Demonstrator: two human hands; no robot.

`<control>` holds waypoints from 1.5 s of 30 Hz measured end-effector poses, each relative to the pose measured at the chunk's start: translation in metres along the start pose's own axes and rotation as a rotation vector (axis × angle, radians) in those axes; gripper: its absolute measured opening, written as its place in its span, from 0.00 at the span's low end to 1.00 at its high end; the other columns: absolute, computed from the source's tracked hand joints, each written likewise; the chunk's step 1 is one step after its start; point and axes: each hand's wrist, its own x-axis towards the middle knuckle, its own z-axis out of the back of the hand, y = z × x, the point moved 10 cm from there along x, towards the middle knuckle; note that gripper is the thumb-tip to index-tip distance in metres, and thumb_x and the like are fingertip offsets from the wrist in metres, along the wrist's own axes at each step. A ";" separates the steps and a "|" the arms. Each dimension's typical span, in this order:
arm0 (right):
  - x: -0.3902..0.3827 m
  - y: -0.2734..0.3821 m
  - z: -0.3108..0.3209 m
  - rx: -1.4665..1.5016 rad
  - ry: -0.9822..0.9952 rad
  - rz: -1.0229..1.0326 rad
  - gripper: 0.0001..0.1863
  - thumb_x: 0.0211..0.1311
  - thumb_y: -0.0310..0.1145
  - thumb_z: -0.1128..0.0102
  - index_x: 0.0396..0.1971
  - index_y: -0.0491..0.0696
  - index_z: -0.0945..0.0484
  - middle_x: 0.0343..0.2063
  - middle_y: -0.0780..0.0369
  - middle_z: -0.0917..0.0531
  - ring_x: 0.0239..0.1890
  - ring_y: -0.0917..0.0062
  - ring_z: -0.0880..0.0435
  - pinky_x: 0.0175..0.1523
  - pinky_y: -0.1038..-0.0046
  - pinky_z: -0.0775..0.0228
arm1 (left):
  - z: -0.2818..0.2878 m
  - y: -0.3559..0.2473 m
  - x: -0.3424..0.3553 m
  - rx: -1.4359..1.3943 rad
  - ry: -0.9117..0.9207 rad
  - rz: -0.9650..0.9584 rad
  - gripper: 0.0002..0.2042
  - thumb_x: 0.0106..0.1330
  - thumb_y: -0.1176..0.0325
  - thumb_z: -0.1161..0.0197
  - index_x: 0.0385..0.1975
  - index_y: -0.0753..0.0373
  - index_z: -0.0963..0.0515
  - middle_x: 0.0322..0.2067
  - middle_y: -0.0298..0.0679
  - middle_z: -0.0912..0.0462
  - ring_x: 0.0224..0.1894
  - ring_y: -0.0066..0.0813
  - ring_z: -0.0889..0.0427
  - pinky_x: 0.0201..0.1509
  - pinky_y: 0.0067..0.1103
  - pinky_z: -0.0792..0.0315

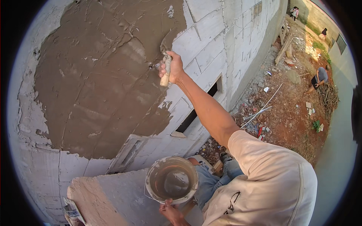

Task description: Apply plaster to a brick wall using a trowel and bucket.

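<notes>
My right hand is stretched up to the wall, its fingers wrapped round the wooden handle of a mortar-smeared trowel. The trowel's blade lies against wet grey-brown mortar, close to the patch's right edge. Lower down, my left hand grips the near rim of a round bucket. Some wet mortar sits in the bottom of this bucket, and its inner wall is coated. A thin wire handle hangs along its left side.
Bare pale blocks surround the mortar, with a dark window opening below my right arm. A concrete ledge runs beside the bucket. Far below at right, rubble, planks and pale pipes litter the ground; a person is near a stick pile.
</notes>
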 end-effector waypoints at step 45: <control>-0.057 0.001 -0.026 -1.593 0.070 0.718 0.21 0.69 0.42 0.43 0.30 0.35 0.20 0.24 0.40 0.17 0.31 0.42 0.16 0.42 0.49 0.22 | -0.023 -0.009 0.011 0.004 0.043 -0.030 0.01 0.61 0.75 0.37 0.30 0.62 0.19 0.30 0.34 0.18 0.29 0.23 0.19 0.25 0.21 0.24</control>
